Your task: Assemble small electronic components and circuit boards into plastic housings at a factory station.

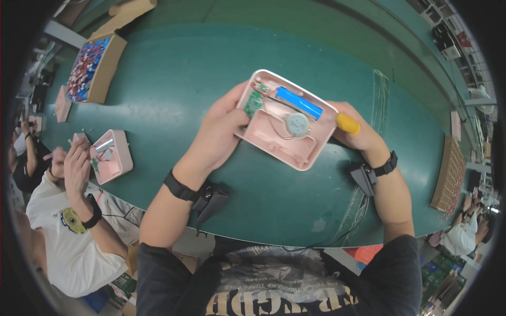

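A pale pink plastic housing (263, 131) is held up above the green table, its open inside facing me. Inside it lie a blue cylindrical battery (299, 103), a green circuit board (253, 104) and a round silvery motor-like part (297, 125), with thin wires between them. My left hand (219, 126) grips the housing's left side, thumb over the edge beside the circuit board. On the right side my right hand (358, 131) is closed around the edge, with a yellow finger cot (348, 124) on its thumb. Its other fingers are partly hidden behind the housing.
A cardboard box (108, 68) full of blue batteries with wires stands at the far left. Beside me on the left, a co-worker's hands (76, 163) work near another pink housing (124, 152). A divided cardboard tray (448, 174) lies at the right edge of the green table (200, 52).
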Demonstrator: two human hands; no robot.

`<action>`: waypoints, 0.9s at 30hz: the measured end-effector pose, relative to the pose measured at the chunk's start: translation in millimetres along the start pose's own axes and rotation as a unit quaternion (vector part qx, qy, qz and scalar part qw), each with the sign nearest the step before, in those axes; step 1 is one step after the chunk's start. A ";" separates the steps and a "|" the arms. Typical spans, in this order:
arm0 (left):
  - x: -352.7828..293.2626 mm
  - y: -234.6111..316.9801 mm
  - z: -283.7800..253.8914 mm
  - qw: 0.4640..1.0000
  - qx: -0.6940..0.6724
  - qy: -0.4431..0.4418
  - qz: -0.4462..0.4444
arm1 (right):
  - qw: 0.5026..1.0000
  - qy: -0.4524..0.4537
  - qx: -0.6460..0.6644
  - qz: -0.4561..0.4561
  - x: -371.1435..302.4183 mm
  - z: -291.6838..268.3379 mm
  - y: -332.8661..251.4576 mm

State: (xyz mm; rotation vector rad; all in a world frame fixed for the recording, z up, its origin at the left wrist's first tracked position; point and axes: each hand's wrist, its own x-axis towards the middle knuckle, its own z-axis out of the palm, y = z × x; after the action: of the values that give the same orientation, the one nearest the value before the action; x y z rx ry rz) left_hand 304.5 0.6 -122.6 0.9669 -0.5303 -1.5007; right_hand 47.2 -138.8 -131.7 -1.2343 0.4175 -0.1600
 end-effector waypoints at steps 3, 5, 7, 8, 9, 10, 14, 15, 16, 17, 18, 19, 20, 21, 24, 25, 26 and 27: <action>2.5 -0.1 -0.3 0.999 0.032 -0.038 -0.009 | 1.000 0.014 0.014 0.021 0.1 0.4 -2.5; 1.4 1.6 -1.5 0.998 0.041 -0.036 -0.008 | 1.000 0.014 -0.002 0.022 -0.5 -1.7 -0.3; 0.4 2.1 -2.6 0.998 0.061 -0.031 -0.012 | 0.999 0.012 -0.024 0.032 1.3 -5.3 1.9; 0.7 1.5 -2.7 0.998 0.059 -0.034 -0.012 | 0.998 0.008 -0.044 0.043 2.7 -6.6 2.0; 0.9 0.5 -3.2 0.997 0.074 -0.029 -0.008 | 0.997 0.004 -0.063 0.054 2.6 -7.6 1.7; 1.3 -0.8 -3.4 0.996 0.090 -0.023 -0.005 | 0.996 0.008 -0.064 0.055 1.4 -8.1 1.4; 3.9 -5.2 -2.8 0.995 0.097 -0.013 0.006 | 0.998 0.002 -0.035 0.047 1.9 -6.9 1.8; 3.9 -5.8 -2.8 0.996 0.093 -0.010 0.010 | 0.998 0.004 -0.036 0.050 1.3 -7.7 1.9; 3.3 -5.6 -2.2 0.996 0.093 -0.010 0.009 | 0.998 0.006 -0.037 0.054 0.7 -8.3 2.0; 2.8 -4.4 -0.8 0.996 0.094 -0.009 0.009 | 0.998 0.008 -0.039 0.058 0.2 -8.9 1.8; 2.2 -3.2 0.6 0.995 0.094 -0.008 0.008 | 0.998 0.009 -0.039 0.058 0.1 -8.8 1.6; 1.9 -2.9 1.4 0.995 0.095 -0.007 0.007 | 0.998 0.007 -0.034 0.055 0.3 -8.1 1.3; 2.1 -3.1 1.1 0.995 0.095 -0.008 0.007 | 0.998 0.005 -0.030 0.052 0.5 -7.5 1.0; 2.2 -3.4 0.1 0.996 0.094 -0.009 0.005 | 0.998 0.003 -0.025 0.049 0.4 -7.2 1.1; 2.4 -3.8 -1.4 0.996 0.092 -0.012 0.000 | 0.998 0.004 -0.026 0.051 0.9 -7.9 2.1; 2.1 -3.8 -0.5 0.996 0.093 -0.011 0.000 | 0.998 0.005 -0.026 0.052 0.8 -8.0 2.5; 1.8 -4.0 0.3 0.996 0.094 -0.010 0.000 | 0.998 0.005 -0.026 0.053 0.5 -8.0 3.0; 1.8 -3.5 0.7 0.995 0.096 -0.009 0.001 | 0.998 0.004 -0.027 0.050 0.8 -8.1 2.7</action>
State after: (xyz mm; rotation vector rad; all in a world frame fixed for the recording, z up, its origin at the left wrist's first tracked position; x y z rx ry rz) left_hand 302.0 -0.6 -125.5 1.1017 -0.6976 -1.4769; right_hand 44.4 -145.3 -136.6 -1.2627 0.4924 -0.0686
